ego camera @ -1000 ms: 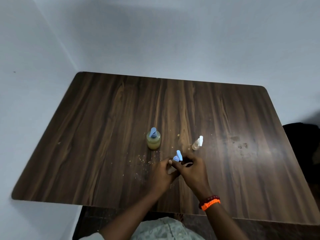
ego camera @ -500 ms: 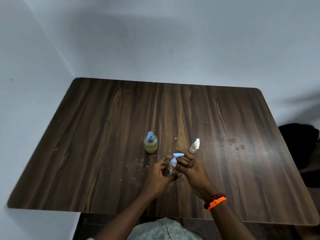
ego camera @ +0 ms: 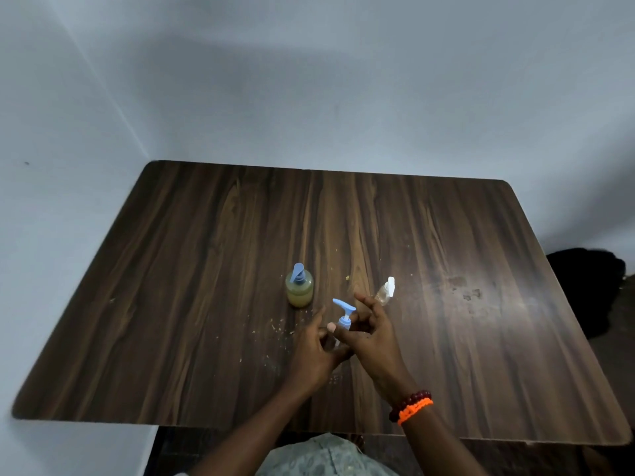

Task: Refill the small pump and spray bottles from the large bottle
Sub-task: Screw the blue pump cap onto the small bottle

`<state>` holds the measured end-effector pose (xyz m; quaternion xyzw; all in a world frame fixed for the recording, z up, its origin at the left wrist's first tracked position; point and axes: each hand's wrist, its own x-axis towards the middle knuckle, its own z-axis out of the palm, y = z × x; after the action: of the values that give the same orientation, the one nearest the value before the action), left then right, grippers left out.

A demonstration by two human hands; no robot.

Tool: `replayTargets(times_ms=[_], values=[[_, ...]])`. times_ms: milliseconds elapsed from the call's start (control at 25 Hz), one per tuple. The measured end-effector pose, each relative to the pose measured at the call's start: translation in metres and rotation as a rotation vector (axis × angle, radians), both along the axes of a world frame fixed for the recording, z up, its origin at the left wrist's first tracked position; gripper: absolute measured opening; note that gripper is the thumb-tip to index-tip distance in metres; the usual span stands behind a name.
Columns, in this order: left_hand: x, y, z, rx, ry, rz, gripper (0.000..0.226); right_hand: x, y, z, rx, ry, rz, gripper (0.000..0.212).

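Blue plastic marks the pump head (ego camera: 343, 312) you are working on: your right hand (ego camera: 369, 338) has its thumb and fingers curled round the collar of that pump, with the spout standing up above your knuckles and pointing left. Your left hand (ego camera: 314, 352) is wrapped round the small clear bottle (ego camera: 336, 342) beneath it, fingers curled in, so most of the bottle is hidden and you cannot tell how full it is. Both hands sit close together over the near middle of the wooden table (ego camera: 206, 304).

Beyond your left hand stands the large bottle (ego camera: 299, 286), upright, with yellowish liquid and its own blue pump on top. Just past your right fingertips the small spray bottle (ego camera: 386, 292) stands with a white nozzle, apart from your hand. Crumbs (ego camera: 275, 328) speckle the tabletop near your left hand, and beaded wristbands (ego camera: 410, 406), red and orange, circle your right wrist.
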<state>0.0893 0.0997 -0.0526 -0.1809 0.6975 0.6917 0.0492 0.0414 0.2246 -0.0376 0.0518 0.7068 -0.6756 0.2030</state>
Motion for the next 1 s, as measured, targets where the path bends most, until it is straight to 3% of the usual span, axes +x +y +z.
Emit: replayTargets(times_ms=[160, 440, 600, 1000], values=[[0.0024, -0.0005, 0.0024, -0.003, -0.056, -0.028, 0.098, -0.0020, 0.0002, 0.0019, -0.042, -0.023, -0.025, 0.062], [0.0043, -0.0036, -0.0037, -0.017, -0.043, -0.039, 0.105, -0.0001, -0.0025, 0.0049, -0.033, -0.060, -0.042, 0.058], [0.0058, -0.0046, -0.0067, -0.014, -0.039, -0.024, 0.108, 0.0001, -0.0032, 0.0053, -0.027, -0.055, -0.019, 0.068], [0.0058, -0.0069, -0.0033, 0.017, 0.030, 0.000, 0.084, 0.0005, -0.0068, 0.0049, 0.014, -0.097, -0.034, 0.067]])
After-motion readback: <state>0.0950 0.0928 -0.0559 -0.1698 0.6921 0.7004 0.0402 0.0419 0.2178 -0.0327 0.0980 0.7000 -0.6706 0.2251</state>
